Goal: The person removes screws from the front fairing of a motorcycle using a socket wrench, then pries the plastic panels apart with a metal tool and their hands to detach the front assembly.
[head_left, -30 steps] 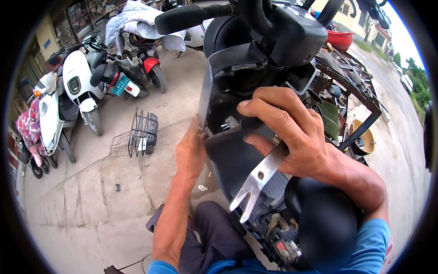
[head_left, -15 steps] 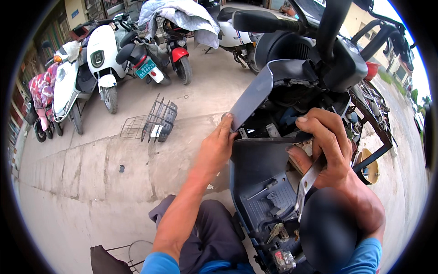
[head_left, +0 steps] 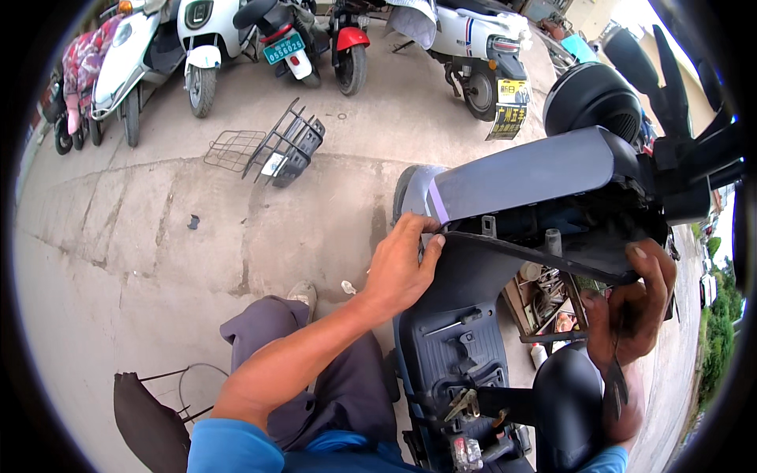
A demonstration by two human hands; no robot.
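My left hand (head_left: 406, 264) pinches the seam at the left end of a scooter's front, where the grey outer panel (head_left: 520, 181) meets the black inner panel (head_left: 536, 251). A dark gap lies between the two panels farther right. At the black panel's right corner, my right hand (head_left: 635, 303) has its fingertips against the edge, thumb apart below. A flat metal tool (head_left: 617, 386), blurred, is tucked in that hand and points down. Below lies the black footboard (head_left: 449, 347), with a screwdriver (head_left: 453, 323) and a bunch of keys (head_left: 464, 404) over it.
An open box of tools and parts (head_left: 544, 303) stands beyond the scooter's right side. A black basket-like rack (head_left: 288, 150) lies on the concrete at left. Parked scooters (head_left: 201, 67) line the far side. The handlebar (head_left: 702, 162) rises at right; a dark rounded part (head_left: 568, 390) blocks some view.
The view has swung right and down. The grey panel now lies more level across the scooter's front. My right hand has moved to the black panel's right corner; my left stays at the seam.
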